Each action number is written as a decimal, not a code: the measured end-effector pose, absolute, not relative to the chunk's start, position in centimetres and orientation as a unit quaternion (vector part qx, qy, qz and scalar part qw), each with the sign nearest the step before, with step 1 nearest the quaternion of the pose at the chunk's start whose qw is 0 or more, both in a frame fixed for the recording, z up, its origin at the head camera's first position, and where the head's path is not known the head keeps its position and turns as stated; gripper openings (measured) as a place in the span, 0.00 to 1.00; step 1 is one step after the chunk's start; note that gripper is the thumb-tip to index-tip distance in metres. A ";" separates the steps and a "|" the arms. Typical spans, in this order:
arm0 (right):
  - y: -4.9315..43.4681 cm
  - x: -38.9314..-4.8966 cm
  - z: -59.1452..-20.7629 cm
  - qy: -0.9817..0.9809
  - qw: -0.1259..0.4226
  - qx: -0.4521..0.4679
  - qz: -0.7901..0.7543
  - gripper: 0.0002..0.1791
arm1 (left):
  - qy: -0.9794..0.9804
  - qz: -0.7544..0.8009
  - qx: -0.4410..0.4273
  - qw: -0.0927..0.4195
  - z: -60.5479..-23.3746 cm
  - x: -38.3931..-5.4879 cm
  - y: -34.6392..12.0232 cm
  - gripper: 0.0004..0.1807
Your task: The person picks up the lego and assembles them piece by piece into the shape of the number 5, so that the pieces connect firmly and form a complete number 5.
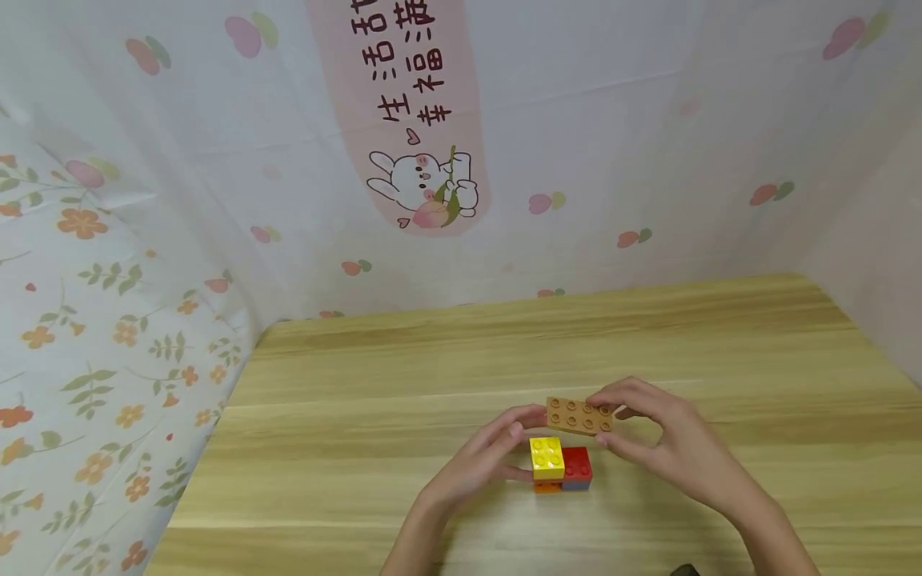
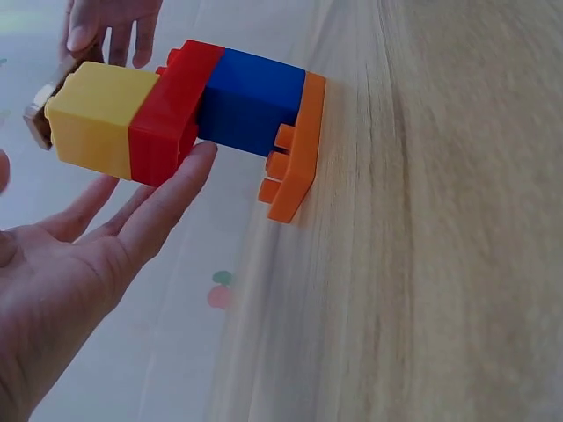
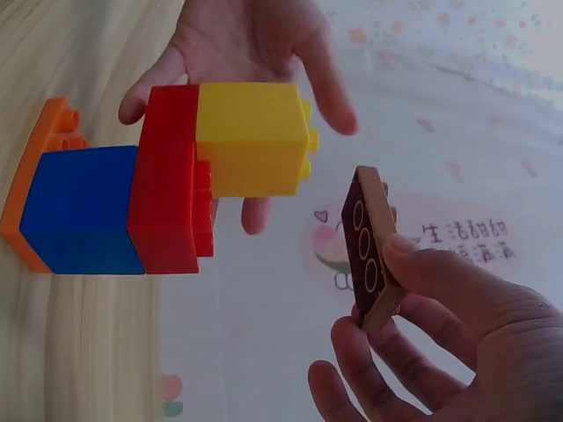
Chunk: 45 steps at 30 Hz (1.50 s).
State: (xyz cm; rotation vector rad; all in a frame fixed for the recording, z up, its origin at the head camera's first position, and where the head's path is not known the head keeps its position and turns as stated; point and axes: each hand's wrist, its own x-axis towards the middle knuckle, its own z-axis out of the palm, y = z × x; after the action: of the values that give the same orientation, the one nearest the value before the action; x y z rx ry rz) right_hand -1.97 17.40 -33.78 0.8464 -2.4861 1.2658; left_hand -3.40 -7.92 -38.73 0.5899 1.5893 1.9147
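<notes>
A stack of toy building bricks stands on the wooden table: an orange base plate [image 2: 299, 145], a blue brick [image 2: 251, 101], a flat red brick [image 3: 167, 180] and a yellow brick [image 1: 547, 458] on top. My right hand [image 1: 673, 440] pinches a flat tan brick [image 1: 579, 416] between thumb and fingers, by its right end. In the right wrist view the tan brick is tilted and apart from the yellow one, hollow side toward the stack. Beside the stack, my left hand [image 1: 475, 456] has its fingers spread and fairly straight; an index fingertip appears by the red brick in the left wrist view.
The wooden table [image 1: 346, 448] runs back to a white printed cloth [image 1: 612, 120] with a rabbit picture. A floral cloth [image 1: 108, 344] hangs along the left side. At the bottom edge of the head view, a small dark object [image 1: 684, 570] shows partly.
</notes>
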 end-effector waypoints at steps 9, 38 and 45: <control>16.9 -1.4 -34.3 -0.833 0.096 0.327 0.435 0.24 | 0.593 0.710 0.229 0.303 -38.7 -3.2 -7.9 0.27; 16.4 -1.3 -34.2 -0.833 0.092 0.346 0.423 0.22 | 0.556 0.730 0.268 0.294 -38.7 -3.7 -8.0 0.24; 16.3 -1.3 -34.0 -0.829 0.091 0.349 0.427 0.24 | 0.554 0.729 0.270 0.299 -39.0 -3.6 -8.1 0.23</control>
State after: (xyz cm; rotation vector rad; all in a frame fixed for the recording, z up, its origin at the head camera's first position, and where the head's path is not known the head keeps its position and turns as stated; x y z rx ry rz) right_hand -1.28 16.34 -34.03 1.0380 -2.4639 1.2678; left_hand -3.64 -8.07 -38.96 0.7173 1.4697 1.9348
